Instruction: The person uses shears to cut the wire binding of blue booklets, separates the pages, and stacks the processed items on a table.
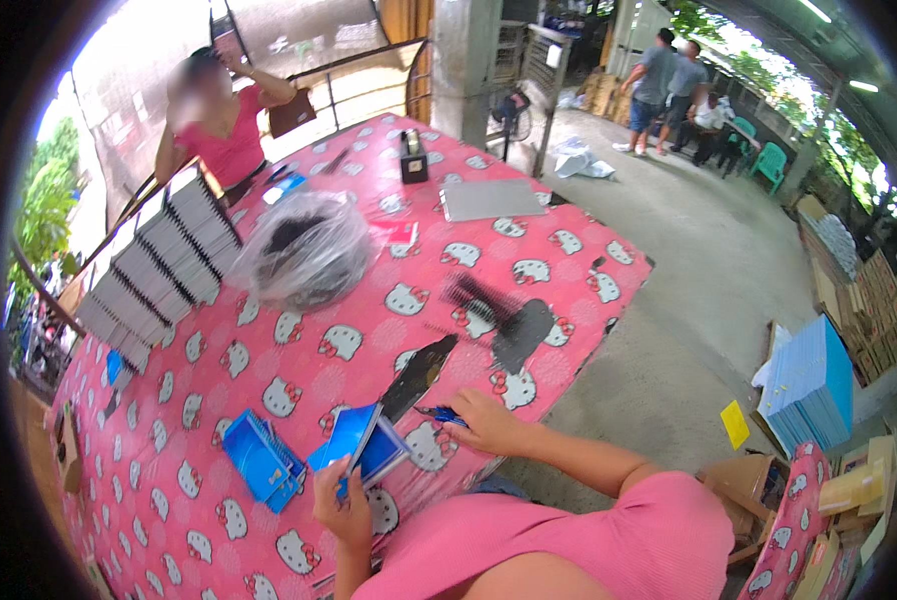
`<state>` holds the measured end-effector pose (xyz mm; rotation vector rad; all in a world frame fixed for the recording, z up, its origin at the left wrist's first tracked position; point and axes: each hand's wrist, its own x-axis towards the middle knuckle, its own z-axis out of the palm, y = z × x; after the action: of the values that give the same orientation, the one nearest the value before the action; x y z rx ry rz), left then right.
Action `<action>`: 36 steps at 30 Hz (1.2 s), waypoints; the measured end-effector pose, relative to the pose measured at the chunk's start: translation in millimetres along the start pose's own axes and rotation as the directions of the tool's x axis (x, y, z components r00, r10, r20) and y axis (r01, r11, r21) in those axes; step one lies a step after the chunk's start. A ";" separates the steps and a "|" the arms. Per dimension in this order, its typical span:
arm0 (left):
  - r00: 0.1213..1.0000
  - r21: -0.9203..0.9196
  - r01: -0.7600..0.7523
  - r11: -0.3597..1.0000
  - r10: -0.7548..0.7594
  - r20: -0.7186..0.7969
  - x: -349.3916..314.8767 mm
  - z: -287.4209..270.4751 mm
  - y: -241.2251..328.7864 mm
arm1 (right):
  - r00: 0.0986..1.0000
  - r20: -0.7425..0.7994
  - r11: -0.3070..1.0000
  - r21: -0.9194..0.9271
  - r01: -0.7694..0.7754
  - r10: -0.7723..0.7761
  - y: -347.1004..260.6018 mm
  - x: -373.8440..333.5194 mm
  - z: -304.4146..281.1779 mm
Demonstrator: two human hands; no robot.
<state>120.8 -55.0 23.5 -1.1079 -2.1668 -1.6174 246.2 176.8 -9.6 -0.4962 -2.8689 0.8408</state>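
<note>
My left hand (344, 508) is closed on the lower edge of a blue-covered notebook (352, 432), tilted up from the table near its front edge. Another notebook (384, 452) lies partly beneath it. To the right, my right hand (491, 424) is wrapped round small pliers (443, 413) with dark blue handles, their tip pointing left toward the notebook. A small pile of blue spiral notebooks (263, 462) lies left of my left hand. Just beyond my hands, black plastic binding coils (522, 335) are heaped on the pink patterned tablecloth (309, 345).
A clear plastic bag (309, 250) of black coils sits mid-table, beside tall stacks of bound notebooks (159, 262). Farther back are a black bottle (413, 160) and a grey board (491, 200). A person in pink (231, 130) is across the table. Blue stacked sheets (809, 390) stand at right.
</note>
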 end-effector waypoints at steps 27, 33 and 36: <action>0.998 0.029 0.043 0.999 -0.042 -0.051 15.2 8.1 -0.7 | 0.930 -0.234 0.900 0.272 0.341 -0.283 -59.6 2.5 -18.0; 0.994 0.011 0.076 0.997 -0.075 -0.075 19.9 10.1 -11.2 | 0.928 -0.273 0.900 0.284 0.330 -0.254 -42.2 -5.3 -11.0; 0.979 -0.089 0.122 0.988 -0.135 -0.154 29.6 7.8 -9.5 | 0.941 -0.280 0.935 0.241 0.260 -0.190 -26.7 -9.9 -2.7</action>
<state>95.9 -36.2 30.8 -0.8401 -2.1253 -1.7953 248.7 153.5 7.0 -0.2149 -2.4643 1.0296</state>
